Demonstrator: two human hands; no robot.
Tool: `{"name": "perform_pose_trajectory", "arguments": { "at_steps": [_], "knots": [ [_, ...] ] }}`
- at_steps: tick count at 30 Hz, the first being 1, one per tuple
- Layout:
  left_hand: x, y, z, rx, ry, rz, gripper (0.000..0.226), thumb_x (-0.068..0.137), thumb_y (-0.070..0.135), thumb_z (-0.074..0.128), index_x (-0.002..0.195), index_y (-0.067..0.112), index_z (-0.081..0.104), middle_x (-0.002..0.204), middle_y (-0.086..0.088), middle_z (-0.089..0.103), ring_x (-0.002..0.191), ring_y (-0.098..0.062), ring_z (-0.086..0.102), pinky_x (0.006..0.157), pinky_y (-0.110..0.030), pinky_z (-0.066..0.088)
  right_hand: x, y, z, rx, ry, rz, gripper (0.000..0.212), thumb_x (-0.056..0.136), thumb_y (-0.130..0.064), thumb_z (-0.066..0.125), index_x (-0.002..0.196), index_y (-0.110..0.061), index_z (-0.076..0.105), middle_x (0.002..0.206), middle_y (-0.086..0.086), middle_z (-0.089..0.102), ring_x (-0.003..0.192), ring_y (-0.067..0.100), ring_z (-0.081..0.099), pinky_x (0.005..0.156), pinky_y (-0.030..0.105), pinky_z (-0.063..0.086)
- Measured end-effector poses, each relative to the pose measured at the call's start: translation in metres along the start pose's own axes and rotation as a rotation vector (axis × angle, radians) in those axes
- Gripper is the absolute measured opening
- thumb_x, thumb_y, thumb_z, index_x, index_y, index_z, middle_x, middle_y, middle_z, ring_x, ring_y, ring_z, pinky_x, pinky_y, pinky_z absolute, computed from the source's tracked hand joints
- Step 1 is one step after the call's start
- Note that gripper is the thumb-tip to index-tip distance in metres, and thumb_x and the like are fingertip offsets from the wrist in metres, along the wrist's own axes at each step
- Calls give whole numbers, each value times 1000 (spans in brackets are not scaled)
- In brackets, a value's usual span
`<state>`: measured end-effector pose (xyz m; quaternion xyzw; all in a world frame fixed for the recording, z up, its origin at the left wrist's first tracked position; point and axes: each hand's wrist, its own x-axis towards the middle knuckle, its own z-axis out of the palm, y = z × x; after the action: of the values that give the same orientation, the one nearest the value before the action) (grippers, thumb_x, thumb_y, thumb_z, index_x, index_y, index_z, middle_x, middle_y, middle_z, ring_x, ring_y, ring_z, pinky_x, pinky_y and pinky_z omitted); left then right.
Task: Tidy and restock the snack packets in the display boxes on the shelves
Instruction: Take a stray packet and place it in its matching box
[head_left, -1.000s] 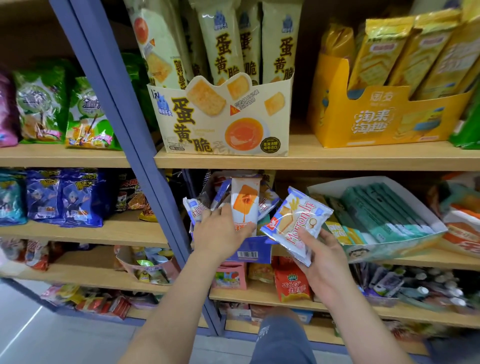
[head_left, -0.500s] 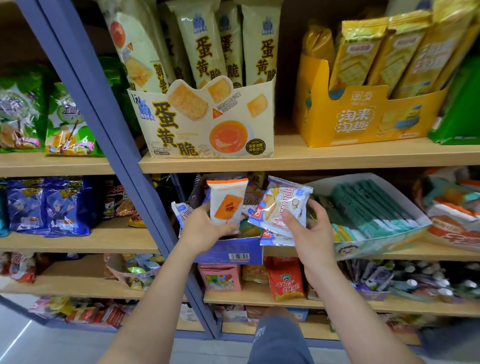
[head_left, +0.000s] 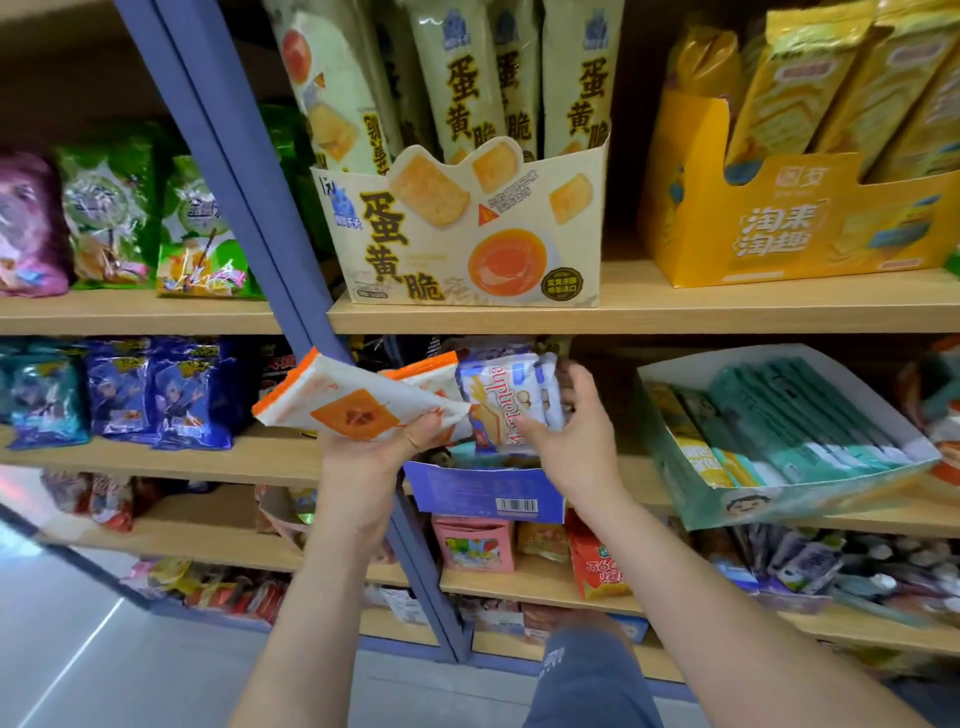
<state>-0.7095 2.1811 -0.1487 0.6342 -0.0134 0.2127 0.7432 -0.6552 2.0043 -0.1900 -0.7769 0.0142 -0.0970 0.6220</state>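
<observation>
Left hand (head_left: 363, 457): fingers closed on a white packet with orange edges (head_left: 353, 402), held tilted, its far end raised to the left, in front of the blue shelf post (head_left: 244, 171).
Right hand (head_left: 574, 441): fingers curled round white-and-blue wafer packets (head_left: 506, 400), which stand upright in the blue display box (head_left: 485, 493).
Blue display box: on the middle shelf (head_left: 644, 483), just right of the post, barcode facing outward.
Second orange-edged packet (head_left: 428, 371): partly hidden behind the held one, touching the wafer packets.
Neighbouring stock: tilted pale box of teal packets (head_left: 789, 447) to the right on the same shelf.
Upper shelf: cream cracker box (head_left: 467, 234) and yellow box (head_left: 795, 228), both holding upright packets.
</observation>
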Motion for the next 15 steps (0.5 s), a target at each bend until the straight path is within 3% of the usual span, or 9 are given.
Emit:
{"name": "perform_pose_trajectory", "arguments": {
  "at_steps": [3,5,8,11,13,15],
  "knots": [
    [-5,11,-7,64,42,48,37,58,12,79,91,22,66,88,10,75,91,-14,72,74,-23,56,4,5,10,-376,-119,-80,66,84,-25,75,139,-28,39,124,-5,60,118,19,55,90,36,45],
    [-7,19,-12,74,71,66,40,57,13,84,92,18,67,87,9,76,90,-14,72,72,-21,55,4,1,11,-651,-151,-124,55,87,-34,69,133,-31,40,126,-6,57,122,21,42,88,39,33],
    [-7,27,-12,50,67,59,28,56,16,88,81,21,75,85,6,76,86,-12,72,70,-19,55,2,-7,12,-885,-188,-162,60,91,-45,58,142,-28,31,141,0,39,129,24,26,94,45,31],
    [-10,23,-6,9,71,-24,18,60,24,85,76,29,78,88,4,76,89,-14,72,74,-26,56,-2,-7,11,-1005,-260,-106,75,92,-51,51,151,-23,13,153,5,16,141,26,12,104,48,26],
    [-14,17,2,-42,87,-119,23,62,27,84,81,19,76,93,-2,76,93,-20,72,77,-34,56,-3,-6,6,-1015,-304,-19,82,93,-55,47,154,-20,5,159,3,5,146,24,2,110,50,22],
    [-19,12,9,-124,117,-201,26,66,22,77,88,11,70,91,-3,76,90,-19,72,72,-34,57,-6,-8,-4,-961,-288,35,86,93,-52,48,155,-18,-1,161,1,-1,148,23,-6,114,51,16]
  ]
}}
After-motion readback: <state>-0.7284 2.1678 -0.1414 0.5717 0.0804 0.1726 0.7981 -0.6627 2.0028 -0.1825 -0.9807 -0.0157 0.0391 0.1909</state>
